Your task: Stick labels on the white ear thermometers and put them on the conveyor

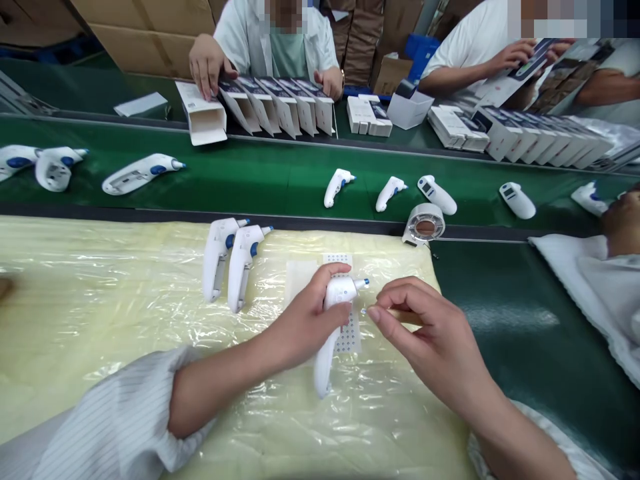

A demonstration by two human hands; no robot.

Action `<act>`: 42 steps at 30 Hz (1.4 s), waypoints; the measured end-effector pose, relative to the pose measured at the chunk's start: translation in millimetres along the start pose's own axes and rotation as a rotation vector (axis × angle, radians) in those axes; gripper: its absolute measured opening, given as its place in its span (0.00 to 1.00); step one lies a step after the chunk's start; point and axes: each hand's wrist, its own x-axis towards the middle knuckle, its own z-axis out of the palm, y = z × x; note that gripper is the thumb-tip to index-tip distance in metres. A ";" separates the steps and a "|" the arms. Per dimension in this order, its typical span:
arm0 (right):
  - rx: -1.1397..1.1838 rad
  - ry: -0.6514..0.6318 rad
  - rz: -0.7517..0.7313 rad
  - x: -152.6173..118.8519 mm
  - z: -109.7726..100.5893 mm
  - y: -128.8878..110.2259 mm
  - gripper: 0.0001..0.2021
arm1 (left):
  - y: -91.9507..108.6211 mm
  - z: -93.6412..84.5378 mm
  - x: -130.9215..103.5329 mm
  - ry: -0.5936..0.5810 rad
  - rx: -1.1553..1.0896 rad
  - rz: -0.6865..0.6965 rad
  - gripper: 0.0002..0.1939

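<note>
My left hand (313, 313) is closed around a white ear thermometer (324, 367) with a blue-tipped probe, which points right. Thumb and forefinger of my right hand (425, 327) are pinched on a tiny sticker (363, 311), just right of the thermometer and apart from it. Beneath the thermometer lies a sheet of small round stickers (350, 339), partly covered by it and my left hand. Two more white thermometers, one (218, 260) beside the other (244, 267), rest on the plastic-covered table to the left, their battery bays uncovered.
Behind the table runs a green conveyor belt (260, 177) carrying several thermometers. A tape roll (424, 225) stands at the table's back right edge. Across the belt, co-workers handle open white boxes (280, 110). Another person's arm (623, 223) is at far right.
</note>
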 end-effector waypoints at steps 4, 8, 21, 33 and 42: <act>-0.097 0.020 -0.041 15.9 4.2 -11.4 0.06 | -2.3 1.8 -8.6 0.025 0.038 0.060 0.23; -0.104 -0.008 -0.018 22.1 10.7 -13.8 0.06 | -3.0 0.3 -10.6 0.016 0.045 0.059 0.22; -0.068 -0.007 -0.013 20.0 7.7 -12.5 0.04 | 1.7 0.0 -6.9 -0.005 -0.038 0.004 0.22; -0.024 0.249 -0.071 24.9 -12.2 -13.8 0.05 | 70.4 -51.6 75.7 0.464 0.423 0.287 0.32; 0.028 0.227 -0.168 26.8 -5.7 -11.7 0.10 | 117.3 -87.1 192.2 0.677 0.893 0.156 0.17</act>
